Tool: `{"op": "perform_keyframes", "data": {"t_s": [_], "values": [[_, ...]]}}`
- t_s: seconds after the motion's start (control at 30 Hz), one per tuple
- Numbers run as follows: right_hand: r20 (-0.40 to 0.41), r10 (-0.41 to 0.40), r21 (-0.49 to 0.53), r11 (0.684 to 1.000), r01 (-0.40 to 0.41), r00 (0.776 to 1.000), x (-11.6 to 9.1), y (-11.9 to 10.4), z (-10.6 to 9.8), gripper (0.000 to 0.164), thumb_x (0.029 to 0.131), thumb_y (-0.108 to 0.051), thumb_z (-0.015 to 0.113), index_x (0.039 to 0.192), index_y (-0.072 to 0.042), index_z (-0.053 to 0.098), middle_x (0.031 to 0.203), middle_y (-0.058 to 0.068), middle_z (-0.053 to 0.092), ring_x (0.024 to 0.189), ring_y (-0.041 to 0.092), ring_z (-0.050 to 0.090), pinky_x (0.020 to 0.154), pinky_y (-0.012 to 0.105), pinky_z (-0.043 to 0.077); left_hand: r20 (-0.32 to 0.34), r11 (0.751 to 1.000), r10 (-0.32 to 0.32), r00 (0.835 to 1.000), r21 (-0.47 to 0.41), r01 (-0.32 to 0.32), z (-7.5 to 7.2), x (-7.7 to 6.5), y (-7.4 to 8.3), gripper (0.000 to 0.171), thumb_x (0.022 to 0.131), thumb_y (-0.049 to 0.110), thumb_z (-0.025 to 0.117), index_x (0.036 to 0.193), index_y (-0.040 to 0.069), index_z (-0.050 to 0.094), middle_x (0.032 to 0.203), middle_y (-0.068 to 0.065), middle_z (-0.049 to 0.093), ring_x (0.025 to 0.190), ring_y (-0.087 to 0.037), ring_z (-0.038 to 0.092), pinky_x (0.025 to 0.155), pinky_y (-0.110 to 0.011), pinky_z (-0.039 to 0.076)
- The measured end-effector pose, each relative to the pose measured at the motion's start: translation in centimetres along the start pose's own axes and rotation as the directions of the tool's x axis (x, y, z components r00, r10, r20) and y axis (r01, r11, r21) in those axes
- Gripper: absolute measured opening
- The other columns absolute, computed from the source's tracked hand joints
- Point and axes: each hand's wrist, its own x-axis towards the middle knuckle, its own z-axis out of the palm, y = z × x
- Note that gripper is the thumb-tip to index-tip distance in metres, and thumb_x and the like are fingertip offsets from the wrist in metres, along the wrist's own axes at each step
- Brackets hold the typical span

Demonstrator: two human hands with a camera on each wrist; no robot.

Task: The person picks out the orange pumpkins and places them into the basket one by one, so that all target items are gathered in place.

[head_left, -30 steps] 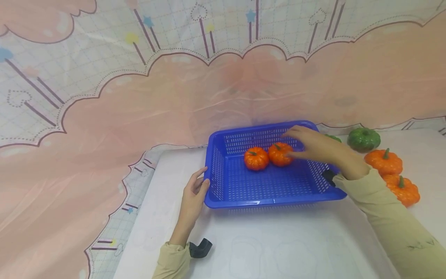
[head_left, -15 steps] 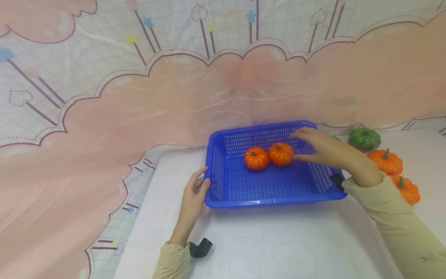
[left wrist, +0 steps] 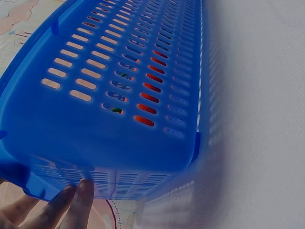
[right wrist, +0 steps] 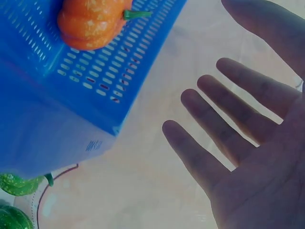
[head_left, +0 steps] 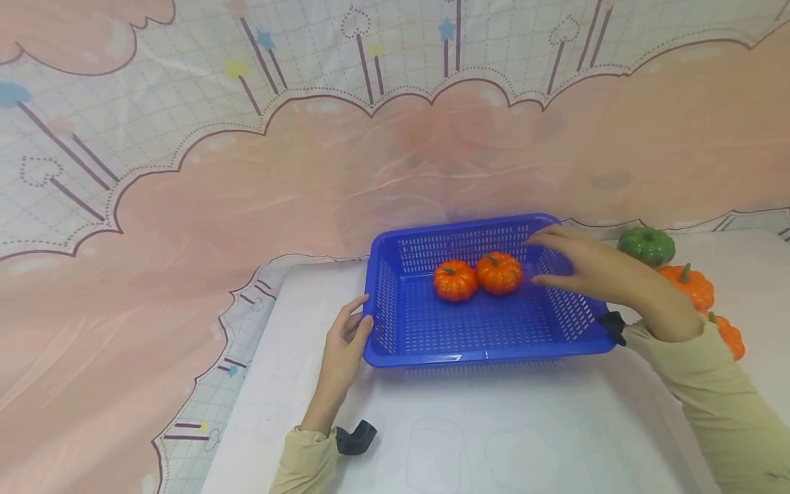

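Observation:
In the head view, a blue plastic basket (head_left: 487,358) stands on the white table. Two small orange pumpkins, the left one (head_left: 455,281) and the right one (head_left: 498,274), sit side by side inside it. My left hand (head_left: 342,350) touches the basket's left side; the left wrist view shows straight fingers (left wrist: 82,202) against its wall. My right hand (head_left: 586,267) hovers over the basket's right end, holding nothing. Its fingers are straight and spread in the right wrist view, apart from the nearest pumpkin (right wrist: 93,24).
Right of the basket lie a green pumpkin (head_left: 647,245) and two more orange pumpkins (head_left: 692,287), partly behind my right arm. The right wrist view shows two green pumpkins (right wrist: 21,183) beyond the basket. A patterned cloth (head_left: 308,185) hangs behind the white table (head_left: 494,432).
My right hand has drawn back to the right, away from the right pumpkin in the basket. The left hand, basket and pumpkins have stayed in place.

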Motion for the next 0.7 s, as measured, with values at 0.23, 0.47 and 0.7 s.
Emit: {"op": "perform_keyframes", "data": {"t_s": [0.23, 0.47, 0.7], "values": [[-0.021, -0.017, -0.01, 1.0, 0.017, 1.0, -0.8, 0.3, -0.2, 0.057, 0.088, -0.025, 0.077, 0.135, -0.001, 0.055, 0.133, 0.02, 0.055, 0.123, 0.04, 0.054, 0.099, 0.059, 0.047, 0.004, 1.0, 0.0, 1.0, -0.009, 0.0, 0.0, 0.0, 0.1, 0.046, 0.103, 0.03, 0.055, 0.146, 0.019, 0.047, 0.133, -0.02, 0.061, 0.125, -0.034, 0.059, 0.106, -0.052, 0.046], [-0.06, -0.028, -0.022, 0.999, 0.027, 0.998, -1.6, 0.7, -0.2, 0.057, 0.085, -0.023, 0.08, 0.132, 0.0, 0.057, 0.13, 0.02, 0.058, 0.125, 0.044, 0.051, 0.098, 0.062, 0.047, 0.002, 1.0, -0.003, 1.0, -0.003, 0.003, 0.0, 0.0, 0.2, 0.045, 0.103, 0.03, 0.055, 0.146, 0.019, 0.047, 0.133, -0.019, 0.061, 0.125, -0.034, 0.059, 0.106, -0.052, 0.046], [-0.046, 0.032, 0.001, 0.999, -0.032, 0.998, -2.7, 1.2, -0.2, 0.058, 0.086, -0.024, 0.079, 0.134, -0.001, 0.056, 0.137, 0.021, 0.054, 0.129, 0.045, 0.048, 0.1, 0.064, 0.043, 0.001, 1.0, -0.006, 1.0, -0.002, 0.006, 0.0, 0.0, 0.1, 0.045, 0.103, 0.031, 0.055, 0.146, 0.02, 0.047, 0.133, -0.019, 0.061, 0.124, -0.034, 0.059, 0.106, -0.052, 0.046]]}}
